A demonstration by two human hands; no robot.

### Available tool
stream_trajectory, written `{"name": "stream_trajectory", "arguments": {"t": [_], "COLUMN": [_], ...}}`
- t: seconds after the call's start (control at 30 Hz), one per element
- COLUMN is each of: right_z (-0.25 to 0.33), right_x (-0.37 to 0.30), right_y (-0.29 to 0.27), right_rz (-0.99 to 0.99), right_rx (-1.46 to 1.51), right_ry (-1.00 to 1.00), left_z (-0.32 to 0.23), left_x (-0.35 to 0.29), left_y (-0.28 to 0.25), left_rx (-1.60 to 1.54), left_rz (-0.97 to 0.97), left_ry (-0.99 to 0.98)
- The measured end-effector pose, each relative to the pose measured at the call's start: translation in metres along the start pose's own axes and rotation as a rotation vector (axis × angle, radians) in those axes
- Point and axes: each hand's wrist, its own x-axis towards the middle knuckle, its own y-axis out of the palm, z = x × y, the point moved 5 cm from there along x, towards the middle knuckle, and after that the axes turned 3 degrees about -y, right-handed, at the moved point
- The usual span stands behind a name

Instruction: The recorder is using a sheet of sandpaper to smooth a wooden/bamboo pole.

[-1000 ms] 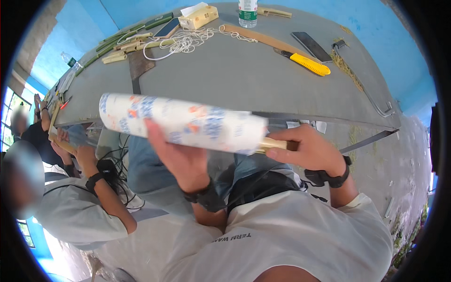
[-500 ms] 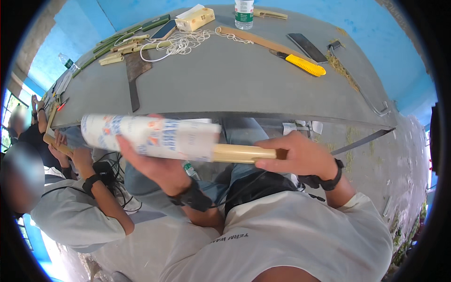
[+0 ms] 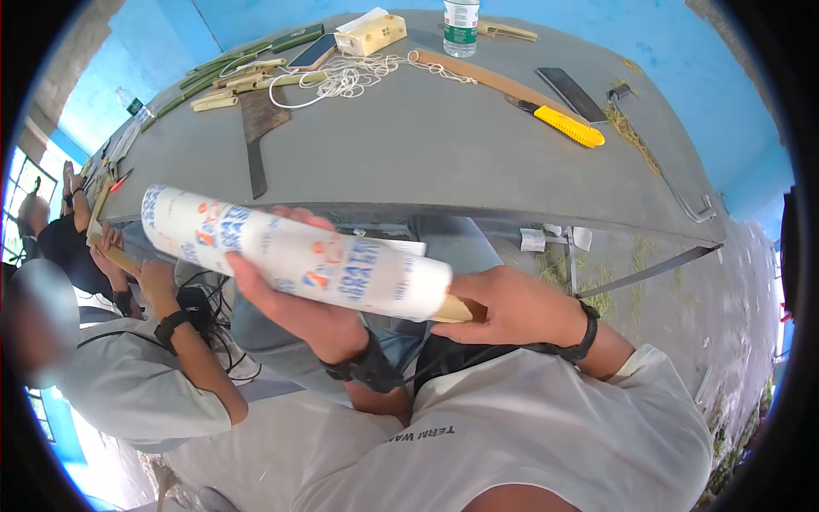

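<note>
A sheet of sandpaper, white-backed with blue and orange print, is curled into a tube around a pale bamboo piece. My left hand wraps the sandpaper from below, with fingertips showing over its far side. My right hand is closed on the bamboo's right end, right beside the sandpaper's edge. Only a short stretch of bamboo shows there; the rest is hidden inside the sheet. The tube is held above my lap, in front of the table edge, sloping down to the right.
On the grey table lie a cleaver, white cord, a yellow utility knife, a dark flat block, a bent metal rod, bamboo pieces and a bottle. A co-worker sits close on my left.
The sandpaper has slid right along the bamboo, up to my right hand, covering most of the length that showed before. The tube now slopes more downward to the right.
</note>
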Motion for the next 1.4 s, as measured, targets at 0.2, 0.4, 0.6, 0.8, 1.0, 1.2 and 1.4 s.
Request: {"name": "stream_trajectory", "arguments": {"t": [0.2, 0.4, 0.6, 0.8, 1.0, 1.2, 1.4], "right_z": [-0.013, -0.026, -0.030, -0.033, -0.026, -0.037, -0.022], "right_x": [-0.014, -0.013, -0.003, -0.011, 0.001, -0.016, 0.001], "right_y": [-0.006, 0.008, 0.017, 0.023, 0.020, 0.024, 0.021], "right_rz": [-0.022, 0.043, -0.106, 0.113, 0.025, 0.182, 0.202], "right_rx": [0.031, -0.052, 0.104, -0.033, 0.023, 0.027, 0.233], "right_ry": [-0.026, 0.120, 0.111, 0.248, 0.250, 0.233, 0.223], "left_z": [-0.023, -0.021, 0.032, 0.003, 0.032, 0.002, 0.022], "left_x": [0.014, 0.007, -0.017, 0.003, -0.004, 0.013, -0.001], "left_y": [-0.037, -0.026, 0.018, -0.006, -0.001, -0.030, 0.004], "left_rx": [-0.149, -0.032, -0.064, 0.014, 0.008, 0.002, -0.106], "left_rz": [-0.189, -0.066, -0.017, 0.100, -0.107, -0.225, -0.071], "left_ry": [-0.034, 0.091, -0.218, -0.129, -0.230, -0.143, -0.205]}}
